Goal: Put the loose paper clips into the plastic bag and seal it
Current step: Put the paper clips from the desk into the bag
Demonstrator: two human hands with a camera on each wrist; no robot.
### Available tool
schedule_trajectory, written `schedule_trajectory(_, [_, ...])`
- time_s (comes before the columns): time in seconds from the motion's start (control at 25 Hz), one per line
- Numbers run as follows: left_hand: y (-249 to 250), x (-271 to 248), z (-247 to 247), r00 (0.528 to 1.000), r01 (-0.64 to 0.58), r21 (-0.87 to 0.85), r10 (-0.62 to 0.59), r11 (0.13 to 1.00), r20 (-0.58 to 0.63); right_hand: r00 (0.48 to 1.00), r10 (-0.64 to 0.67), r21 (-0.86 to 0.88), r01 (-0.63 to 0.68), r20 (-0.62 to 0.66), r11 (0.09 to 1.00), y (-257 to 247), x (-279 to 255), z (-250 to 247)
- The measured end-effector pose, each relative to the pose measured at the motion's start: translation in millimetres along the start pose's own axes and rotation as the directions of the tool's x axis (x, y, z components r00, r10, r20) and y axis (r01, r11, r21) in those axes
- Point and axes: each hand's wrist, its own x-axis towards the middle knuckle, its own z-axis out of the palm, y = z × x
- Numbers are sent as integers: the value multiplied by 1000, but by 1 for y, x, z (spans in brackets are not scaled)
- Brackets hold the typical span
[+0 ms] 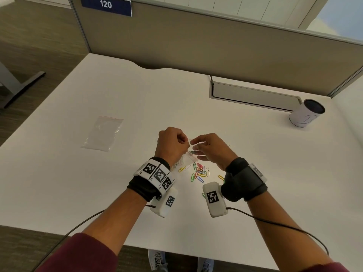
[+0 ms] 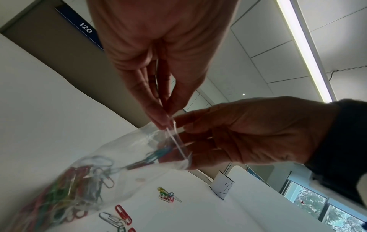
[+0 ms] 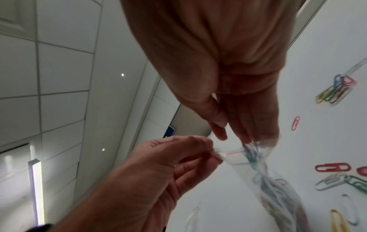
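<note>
Crinkled clear plastic bag (image 2: 127,157), wiry clips (image 1: 199,170)

An office cubicle is showing here: a tan partition panel (image 1: 196,42) is standing at 12 o'clock behind the white desk (image 1: 78,183), carrying a blue sign (image 1: 106,5) reading 120, with ceiling tiles (image 3: 59,70) overhead.

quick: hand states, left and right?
Left hand: pinching the bag at its open mouth.
Right hand: fingers at the bag mouth, feeding in paper clips.
</note>
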Motion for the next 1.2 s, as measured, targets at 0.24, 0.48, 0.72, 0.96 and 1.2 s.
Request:
schedule_trajectory(0.24, [-1, -2, 3, 1000, 1, -4, -1, 1000, 13, 938, -223, -83, 209, -264, 974, 23, -14, -15])
schedule_trajectory(0.48, [-2, -5, 10, 999, -15, -11, 16, 1000, 45, 978, 192, -562, -205, -83, 801, 123, -46, -16])
schedule_trajectory(0.72, [3, -10, 15, 997, -38, 0, 38, 999, 61, 990, 97, -526, -139, -107, 839, 126, -36, 9])
schedule_trajectory(0.96, [-2, -11, 5, 999, -30, -1, 30, 1000, 28, 991, 88, -485, -128, -104, 865, 119, -30, 14])
schedule_trajectory(1.2, [-5, -12, -8, 1000, -20, -3, 20, 1000, -15, 992, 61, -458, -104, -107, 883, 106, -17, 25])
